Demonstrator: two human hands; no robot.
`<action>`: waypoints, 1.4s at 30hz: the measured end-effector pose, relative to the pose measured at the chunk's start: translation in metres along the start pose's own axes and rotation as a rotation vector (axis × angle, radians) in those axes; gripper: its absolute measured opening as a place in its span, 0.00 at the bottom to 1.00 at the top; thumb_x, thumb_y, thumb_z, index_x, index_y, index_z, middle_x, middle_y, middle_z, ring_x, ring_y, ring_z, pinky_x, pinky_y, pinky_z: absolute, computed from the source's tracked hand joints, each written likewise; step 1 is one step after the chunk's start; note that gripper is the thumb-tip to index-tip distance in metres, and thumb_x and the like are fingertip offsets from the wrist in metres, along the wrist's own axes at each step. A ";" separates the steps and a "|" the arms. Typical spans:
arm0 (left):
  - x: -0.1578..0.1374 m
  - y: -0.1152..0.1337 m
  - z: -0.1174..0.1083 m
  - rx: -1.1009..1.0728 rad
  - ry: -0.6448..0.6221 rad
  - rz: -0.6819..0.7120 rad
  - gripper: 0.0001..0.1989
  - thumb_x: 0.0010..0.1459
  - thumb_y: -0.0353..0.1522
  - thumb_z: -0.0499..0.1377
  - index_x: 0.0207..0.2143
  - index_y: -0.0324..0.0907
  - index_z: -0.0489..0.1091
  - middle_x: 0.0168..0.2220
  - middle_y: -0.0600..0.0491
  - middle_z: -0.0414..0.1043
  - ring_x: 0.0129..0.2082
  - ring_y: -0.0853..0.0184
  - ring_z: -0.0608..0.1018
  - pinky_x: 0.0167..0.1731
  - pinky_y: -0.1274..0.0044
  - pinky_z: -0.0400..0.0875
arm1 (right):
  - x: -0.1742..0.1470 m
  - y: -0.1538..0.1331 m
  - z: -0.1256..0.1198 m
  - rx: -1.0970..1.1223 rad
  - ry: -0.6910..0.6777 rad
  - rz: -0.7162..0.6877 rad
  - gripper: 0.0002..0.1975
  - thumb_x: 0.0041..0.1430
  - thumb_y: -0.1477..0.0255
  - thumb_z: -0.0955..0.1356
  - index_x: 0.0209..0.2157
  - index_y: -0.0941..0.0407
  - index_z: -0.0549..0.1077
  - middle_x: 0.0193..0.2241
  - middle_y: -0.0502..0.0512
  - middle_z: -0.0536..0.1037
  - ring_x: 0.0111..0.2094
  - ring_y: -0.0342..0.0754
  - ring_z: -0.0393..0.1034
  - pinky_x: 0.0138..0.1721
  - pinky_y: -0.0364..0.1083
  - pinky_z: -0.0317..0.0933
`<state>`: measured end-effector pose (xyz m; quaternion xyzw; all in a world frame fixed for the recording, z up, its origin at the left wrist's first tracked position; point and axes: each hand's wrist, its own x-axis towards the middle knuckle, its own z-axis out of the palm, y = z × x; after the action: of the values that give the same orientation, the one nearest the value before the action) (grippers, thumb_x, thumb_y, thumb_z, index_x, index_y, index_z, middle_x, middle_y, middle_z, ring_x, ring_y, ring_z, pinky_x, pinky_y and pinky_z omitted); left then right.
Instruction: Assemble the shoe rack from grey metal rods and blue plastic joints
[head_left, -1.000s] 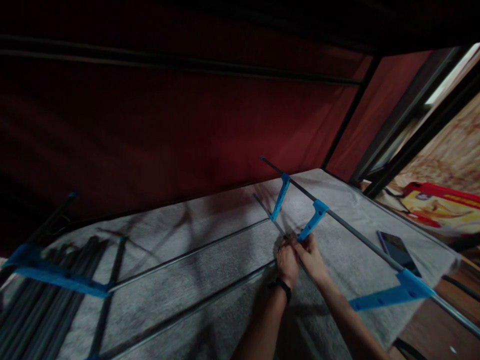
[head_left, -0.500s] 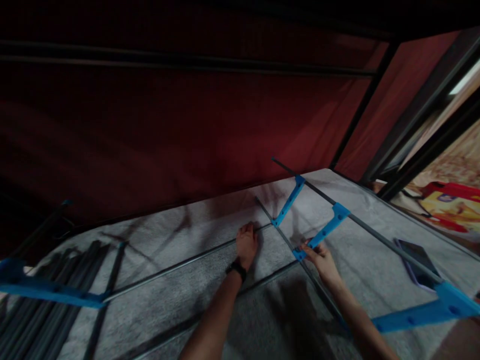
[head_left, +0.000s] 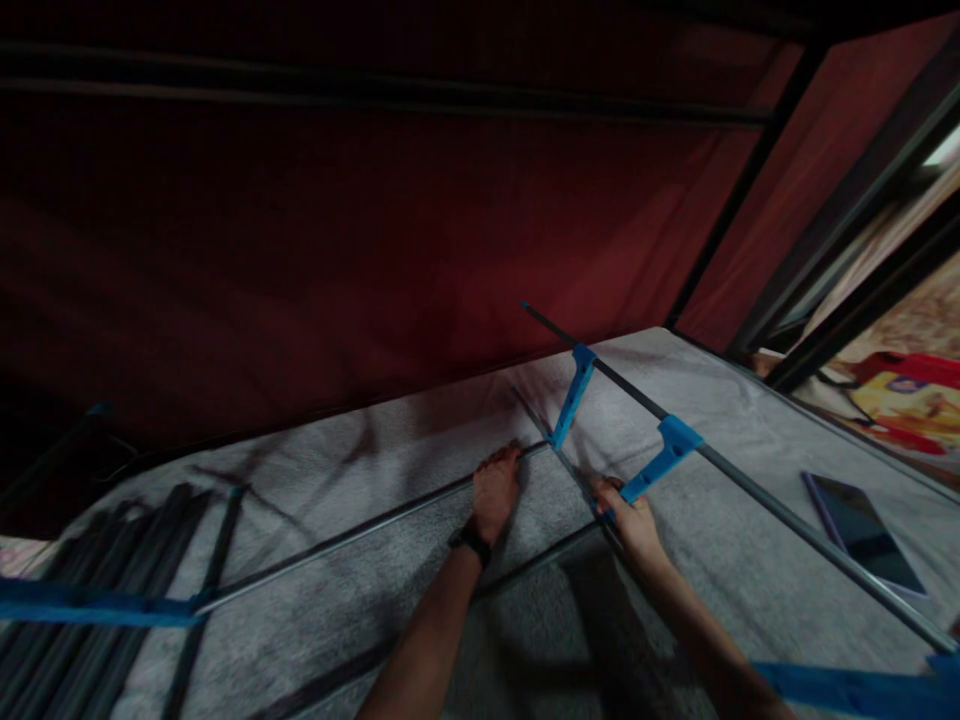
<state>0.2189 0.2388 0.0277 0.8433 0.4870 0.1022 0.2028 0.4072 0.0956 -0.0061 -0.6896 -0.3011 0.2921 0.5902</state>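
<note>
Now | left hand (head_left: 493, 490) flat (open) on grey rod (head_left: 360, 530) | right hand (head_left: 630, 515) gripping blue connector (head_left: 660, 460)

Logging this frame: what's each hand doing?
Left hand: open, flat on the rod.
Right hand: shut on the blue bracket.

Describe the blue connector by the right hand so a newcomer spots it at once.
On the grey fabric shelf, find the long dark rod running diagonally. Two blue connectors hang from it; this blue connector is the nearer one, its lower end at the right hand.
</note>
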 end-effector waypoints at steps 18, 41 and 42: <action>-0.004 -0.001 -0.006 0.070 -0.031 0.089 0.23 0.72 0.27 0.47 0.63 0.45 0.69 0.60 0.48 0.76 0.55 0.62 0.80 0.57 0.70 0.73 | -0.003 -0.005 -0.001 0.073 -0.089 -0.004 0.21 0.52 0.52 0.71 0.17 0.50 0.66 0.19 0.49 0.68 0.26 0.49 0.63 0.33 0.49 0.57; -0.043 0.020 0.013 0.144 0.066 0.283 0.19 0.70 0.28 0.48 0.61 0.42 0.67 0.62 0.43 0.69 0.63 0.57 0.70 0.65 0.62 0.63 | 0.002 -0.006 0.005 0.014 -0.221 -0.043 0.13 0.49 0.63 0.67 0.16 0.50 0.64 0.19 0.48 0.66 0.26 0.49 0.62 0.32 0.48 0.55; -0.055 0.027 0.019 0.117 0.022 0.292 0.16 0.71 0.31 0.49 0.57 0.42 0.70 0.59 0.44 0.71 0.61 0.57 0.72 0.63 0.63 0.65 | 0.002 -0.007 0.005 0.005 -0.222 -0.049 0.13 0.50 0.63 0.67 0.16 0.50 0.63 0.19 0.48 0.66 0.26 0.49 0.61 0.33 0.48 0.55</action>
<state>0.2190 0.1744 0.0243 0.9143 0.3668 0.1115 0.1309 0.4045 0.1008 0.0003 -0.6441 -0.3809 0.3527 0.5618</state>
